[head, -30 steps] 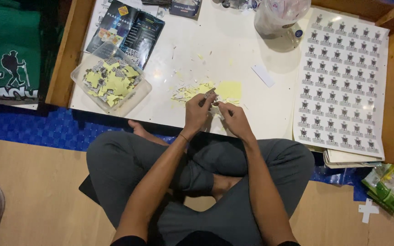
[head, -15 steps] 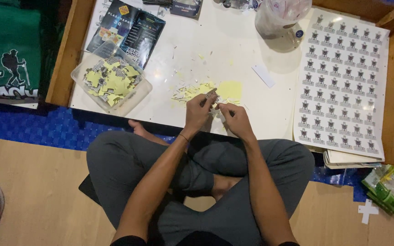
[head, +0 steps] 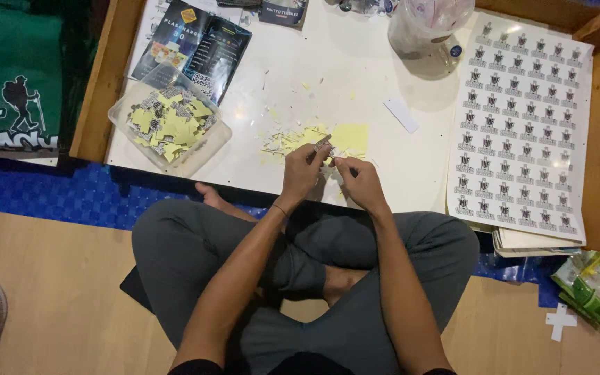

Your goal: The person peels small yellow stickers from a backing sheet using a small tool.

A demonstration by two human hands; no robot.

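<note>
**Both hands pinching a small sticker at the near edge of the low table**

Left hand (head: 303,172) and right hand (head: 357,182) meet just above the table's (head: 355,83) near edge, fingertips narrowed on a small sticker piece (head: 323,147) held between them. It looks paper-thin, light and floppy, likely to tear or curl; best taken at the edges with fingertips, I'd say. Yellow backing scraps (head: 317,137) lie just beyond the hands, touching the table. Clear plastic tray (head: 206,147) of cut pieces sits near the left edge. Printed sticker sheet (head: 522,118) covers the right side. Clear plastic jar (head: 426,31) at the far edge.
</note>
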